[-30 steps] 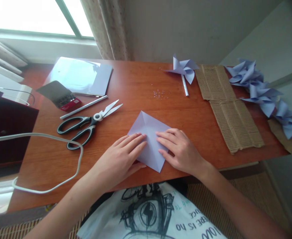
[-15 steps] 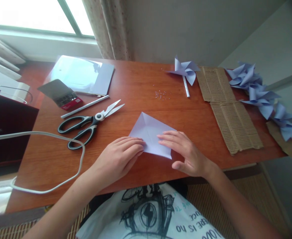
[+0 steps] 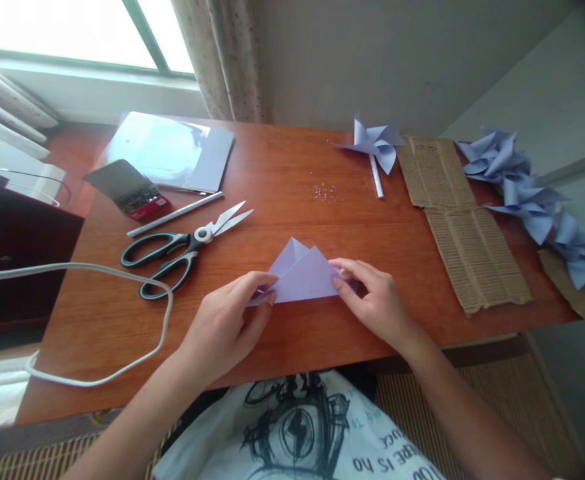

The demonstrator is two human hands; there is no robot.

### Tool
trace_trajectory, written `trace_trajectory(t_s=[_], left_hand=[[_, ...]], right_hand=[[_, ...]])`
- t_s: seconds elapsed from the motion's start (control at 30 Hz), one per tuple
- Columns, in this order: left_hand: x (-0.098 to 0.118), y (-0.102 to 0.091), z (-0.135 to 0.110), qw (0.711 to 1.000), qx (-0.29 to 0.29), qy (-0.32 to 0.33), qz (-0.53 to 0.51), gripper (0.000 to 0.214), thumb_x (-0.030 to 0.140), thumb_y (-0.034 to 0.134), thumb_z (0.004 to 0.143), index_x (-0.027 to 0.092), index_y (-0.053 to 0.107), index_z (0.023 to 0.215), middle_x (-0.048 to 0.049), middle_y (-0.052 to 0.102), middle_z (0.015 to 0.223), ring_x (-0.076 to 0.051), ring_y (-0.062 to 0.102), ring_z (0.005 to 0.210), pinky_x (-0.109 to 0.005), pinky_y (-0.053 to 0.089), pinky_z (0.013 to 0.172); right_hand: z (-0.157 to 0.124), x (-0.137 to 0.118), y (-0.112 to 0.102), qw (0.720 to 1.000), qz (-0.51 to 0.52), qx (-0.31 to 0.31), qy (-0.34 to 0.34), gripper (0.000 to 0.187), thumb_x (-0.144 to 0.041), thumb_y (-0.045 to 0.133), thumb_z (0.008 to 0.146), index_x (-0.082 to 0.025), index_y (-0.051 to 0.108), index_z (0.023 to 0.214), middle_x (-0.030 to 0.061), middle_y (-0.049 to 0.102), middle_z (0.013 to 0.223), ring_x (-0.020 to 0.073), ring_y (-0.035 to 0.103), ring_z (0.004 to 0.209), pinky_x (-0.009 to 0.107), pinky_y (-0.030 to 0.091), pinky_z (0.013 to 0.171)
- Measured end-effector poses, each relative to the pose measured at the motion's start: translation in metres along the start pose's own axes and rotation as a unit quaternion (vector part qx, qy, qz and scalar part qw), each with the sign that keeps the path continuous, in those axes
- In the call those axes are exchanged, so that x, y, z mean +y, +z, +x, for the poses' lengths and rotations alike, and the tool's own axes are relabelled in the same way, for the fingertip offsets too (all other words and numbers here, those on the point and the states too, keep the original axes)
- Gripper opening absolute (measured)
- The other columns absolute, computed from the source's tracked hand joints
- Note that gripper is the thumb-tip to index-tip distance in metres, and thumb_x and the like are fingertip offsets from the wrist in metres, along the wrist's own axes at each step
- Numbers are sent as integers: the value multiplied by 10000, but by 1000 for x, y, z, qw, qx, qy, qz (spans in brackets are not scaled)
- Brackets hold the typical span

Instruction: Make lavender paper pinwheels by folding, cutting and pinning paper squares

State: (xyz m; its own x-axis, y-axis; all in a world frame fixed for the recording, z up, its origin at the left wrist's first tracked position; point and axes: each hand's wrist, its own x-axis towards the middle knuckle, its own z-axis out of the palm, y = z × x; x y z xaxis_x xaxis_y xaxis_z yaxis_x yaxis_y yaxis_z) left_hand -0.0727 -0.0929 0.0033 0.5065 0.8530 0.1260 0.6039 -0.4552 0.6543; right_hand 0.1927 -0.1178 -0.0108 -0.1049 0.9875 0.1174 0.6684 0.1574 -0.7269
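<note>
Left hand (image 3: 228,316), right hand (image 3: 378,301): lilac paper (image 3: 306,280) between (folded over).

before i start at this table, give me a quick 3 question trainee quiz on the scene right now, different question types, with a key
1. Multiple choice: what lies between the open box and the scissors?
a) the cable
b) the pale tube
c) a pinwheel

2. True or false: the scissors' blades are closed.

3. Fill in: the right hand holds one side of the folded paper, and the ____ hand holds the other.

Key:
1. b
2. False: the blades stand apart.
3. left: the left hand grips the other side.
</note>
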Motion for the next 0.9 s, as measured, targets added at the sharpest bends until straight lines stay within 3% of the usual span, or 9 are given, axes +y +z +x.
trace_trajectory(t_s=[0.13, 0.27, 0.4, 0.6, 0.73, 0.9], left_hand=[[16, 4, -1, 992, 52, 24, 114, 417, 212, 550, 940, 181, 504, 1353, -153, 561, 1458, -296, 594, 1279, -443, 515, 1056], [41, 15, -6, 975, 26, 94, 199, 490, 198, 565, 923, 110, 506, 1402, -208, 442, 1564, -360, 419, 1446, -513, 390, 1180], [57, 32, -8, 969, -13, 95, 229, 557, 286, 539, 954, 47, 481, 1454, -239, 382, 1596, -406, 362, 1479, -543, 331, 1207], [54, 47, -4, 972, -44, 59, 223, 657, 467, 491, 977, 25, 481, 1463, -254, 391, 1583, -425, 366, 1473, -569, 323, 1200], [51, 48, -5, 972, -49, 50, 223, 668, 469, 483, 980, 33, 457, 1486, -249, 366, 1599, -418, 341, 1488, -560, 292, 1215], [49, 50, -6, 971, -54, 47, 227, 705, 517, 461, 980, 37, 445, 1497, -262, 380, 1588, -416, 347, 1486, -562, 292, 1207]], right_hand=[[7, -6, 1, 999, -31, -7, 12, 220, -226, 620, 932, -203, 699, 1136, 49, 742, 904, 202, 697, 817, 325, 551, 780], [12, -9, 1, 997, -67, -23, 8, 226, -246, 601, 941, -208, 697, 1142, 78, 767, 987, 226, 707, 824, 362, 563, 794], [16, -13, 0, 995, -89, -41, 5, 234, -254, 594, 947, -201, 693, 1152, 93, 775, 1004, 240, 713, 835, 382, 569, 814], [28, -14, -3, 991, -123, -55, -20, 180, -247, 602, 944, -182, 711, 1073, 87, 756, 931, 258, 691, 869, 396, 544, 820], [49, -10, -4, 993, -101, -59, -30, 172, -219, 621, 927, -157, 708, 1061, 92, 722, 974, 237, 678, 886, 360, 542, 799], [87, -14, 3, 986, -91, -122, -72, 226, -133, 601, 902, -161, 691, 1108, 89, 699, 1030, 208, 660, 902, 336, 522, 841]])
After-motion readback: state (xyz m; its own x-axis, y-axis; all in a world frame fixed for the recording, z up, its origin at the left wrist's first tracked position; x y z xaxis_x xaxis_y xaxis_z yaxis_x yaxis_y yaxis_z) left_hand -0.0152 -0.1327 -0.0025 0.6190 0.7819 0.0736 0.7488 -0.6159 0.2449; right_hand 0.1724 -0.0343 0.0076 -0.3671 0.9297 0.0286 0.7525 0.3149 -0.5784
